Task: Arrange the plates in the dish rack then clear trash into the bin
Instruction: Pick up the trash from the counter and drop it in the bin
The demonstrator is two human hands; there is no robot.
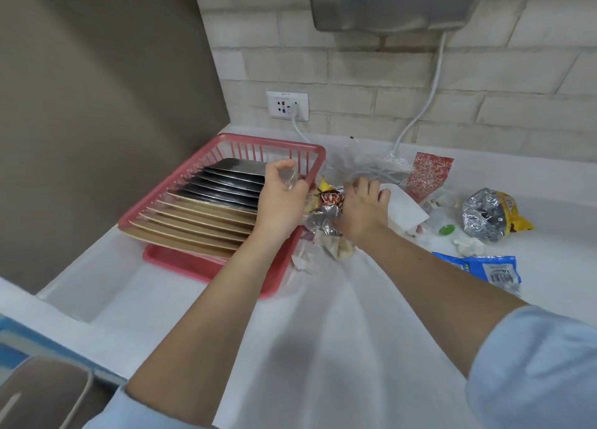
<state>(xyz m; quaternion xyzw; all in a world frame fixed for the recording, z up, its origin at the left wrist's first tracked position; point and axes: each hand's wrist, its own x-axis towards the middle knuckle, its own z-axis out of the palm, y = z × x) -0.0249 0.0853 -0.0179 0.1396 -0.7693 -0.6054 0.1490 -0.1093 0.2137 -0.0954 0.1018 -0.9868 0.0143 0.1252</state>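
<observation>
one white counter [339, 331] carries everything. at nine o'clock sits one pink slatted plastic rack [206, 268], holding about a dozen flat plates [206, 208] on edge, tan ones near, dark glossy ones behind. at three o'clock lie a crumpled foil bag [491, 217], a blue packet [484, 267] and a red speckled pouch [426, 176]. left hand [279, 199] pinches clear plastic at the rack rim; right hand [361, 207] curls into the wrappers [326, 215] between them.

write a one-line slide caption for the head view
Plates racked in the pink dish rack, both hands gather crumpled wrappers on the white counter.
</observation>
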